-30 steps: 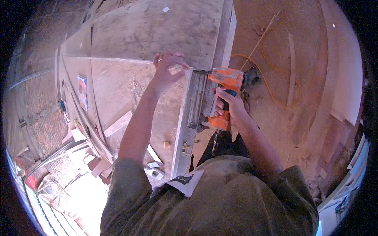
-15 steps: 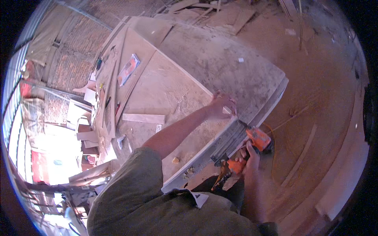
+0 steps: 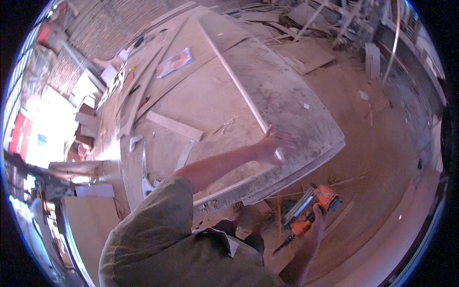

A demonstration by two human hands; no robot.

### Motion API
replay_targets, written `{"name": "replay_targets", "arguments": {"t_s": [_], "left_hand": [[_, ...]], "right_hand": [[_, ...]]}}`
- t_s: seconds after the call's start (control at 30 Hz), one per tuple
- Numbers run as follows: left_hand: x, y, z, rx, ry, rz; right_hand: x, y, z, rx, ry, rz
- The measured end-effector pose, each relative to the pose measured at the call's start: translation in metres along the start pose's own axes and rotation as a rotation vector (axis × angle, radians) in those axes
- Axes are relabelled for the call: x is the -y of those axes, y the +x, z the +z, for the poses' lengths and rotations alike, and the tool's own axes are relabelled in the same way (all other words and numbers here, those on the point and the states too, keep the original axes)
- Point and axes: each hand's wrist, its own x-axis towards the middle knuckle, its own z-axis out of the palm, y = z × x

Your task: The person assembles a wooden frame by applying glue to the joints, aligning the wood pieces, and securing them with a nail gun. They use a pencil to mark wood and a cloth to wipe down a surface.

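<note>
"Dusty brown workshop floor (image 3: 370,162) around a broad, worn wooden counter (image 3: 282,91). Nearest finding?"

"Orange-and-black pistol-grip nail gun (image 3: 328,198), in the right hand (image 3: 317,219), fingers wrapped round its grip. It is out over the floor, apart from the counter's near edge. Whether a finger rests on the trigger cannot be seen."

"Risk?"

"Accidental discharge, should a finger bear on the trigger while the nose touches something. Also a snag: a thin orange hose (image 3: 279,215) shows beneath, and a foot or a corner could catch it."

"Next, further out?"

"Left hand (image 3: 273,144), laid over the near end of a long, narrow, pale wooden strip (image 3: 237,87) on the counter. Blurred; I cannot tell whether it grips or merely rests."

"Consequence?"

"Uneven pressure there could skew the strip. Fingers at that end would be exposed if a nail deflected."

"Beyond?"

"Short, flat, pale board (image 3: 174,126) lying loose, a glossy, colourful printed sheet (image 3: 174,62) farther off, then a reddish brick wall (image 3: 105,24)."
</note>
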Motion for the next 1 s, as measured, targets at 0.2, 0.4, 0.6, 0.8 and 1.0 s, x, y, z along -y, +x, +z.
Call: {"name": "replay_targets", "arguments": {"t_s": [0.2,0.4,0.6,0.8,1.0], "left_hand": [[-0.089,-0.095,-0.062,-0.302,-0.052,-0.111],[-0.177,-0.252,-0.056,-0.714,-0.283,-0.169],[-0.252,-0.393,0.067,-0.901,-0.323,-0.726],[-0.296,-0.470,0.133,-1.045,-0.364,-1.149],[-0.276,-0.496,0.096,-1.013,-0.265,-1.149]], "right_hand": [[0.093,0.047,0.008,0.354,-0.738,-0.358],[0.158,0.108,0.119,0.446,-1.412,-1.026],[0.124,0.164,0.215,0.467,-1.445,-1.170],[0.094,0.155,0.237,0.552,-1.376,-1.184],[0.081,0.130,0.213,0.341,-1.356,-1.245]]}}
